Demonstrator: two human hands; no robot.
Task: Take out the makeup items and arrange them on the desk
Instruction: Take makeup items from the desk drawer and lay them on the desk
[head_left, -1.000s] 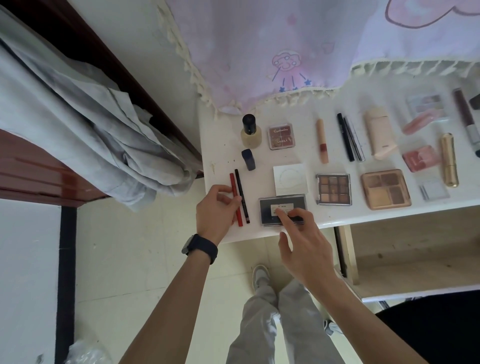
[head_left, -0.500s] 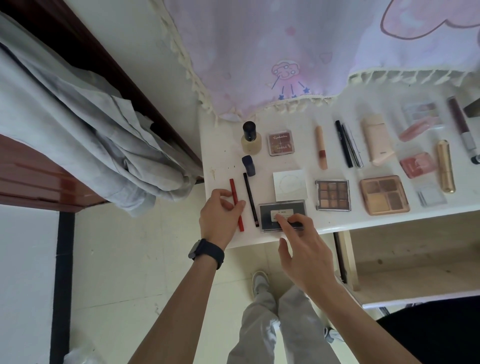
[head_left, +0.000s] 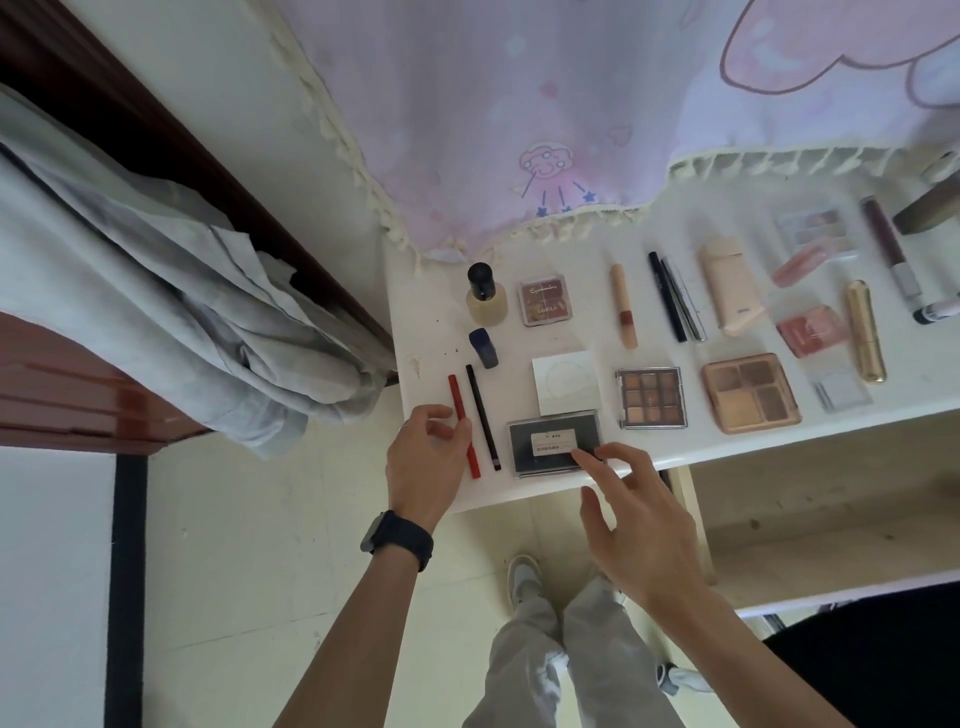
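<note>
White bench (head_left: 431, 338) carries the makeup in 2 loose rows, bottles and tubes at the back and palettes in front. That layout matches the view of 1 second ago, apart from a shift of the camera. The black case (head_left: 550, 447) lies at the front edge, touching the near edge of the white card (head_left: 565, 382), and does not seem to have moved. The right grip (head_left: 639, 519) is spread wide as before, its fingertips (head_left: 584, 456) pressing the case's near right corner.

The change is a smaller one, at the left end of the bench. The red pencil (head_left: 457, 395) and the black pencil (head_left: 480, 410) lay almost touching. They now lie side by side, roughly parallel, with a slim gap between them. The left grip (head_left: 423, 462) is curled narrow, with a fingertip against the middle of the red pencil. I cannot tell whether it pinches the pencil or only nudges it.

By my judgement the taking-out is done and this is the last straightening. Only the pencils and the case are left to square up with the rows.
</note>
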